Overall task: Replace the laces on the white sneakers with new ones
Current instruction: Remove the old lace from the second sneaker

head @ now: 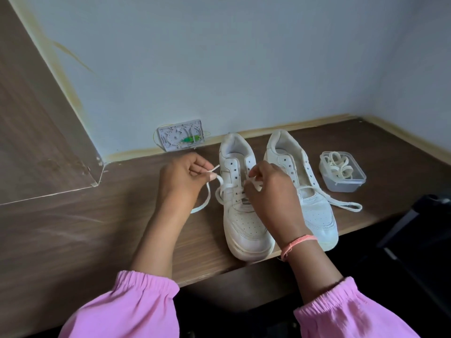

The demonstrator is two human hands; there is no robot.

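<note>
Both hands lacing the left sneaker, worktop edge.

L hand [181, 178] pinches the lace [220, 189] end just left of the shoe; R hand [269, 184] pinches the other end over the eyelets. Left sneaker [244, 223] is part-laced, toe toward the person; right sneaker [314, 211] sits beside it w/ a lace only at the lowest eyelets. Clear tub [346, 184] w/ cream laces [339, 164] stands to the right.

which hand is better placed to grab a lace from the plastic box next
Right. The right hand works beside the right sneaker, nearer the plastic box; the left hand pinches a lace end.
</note>
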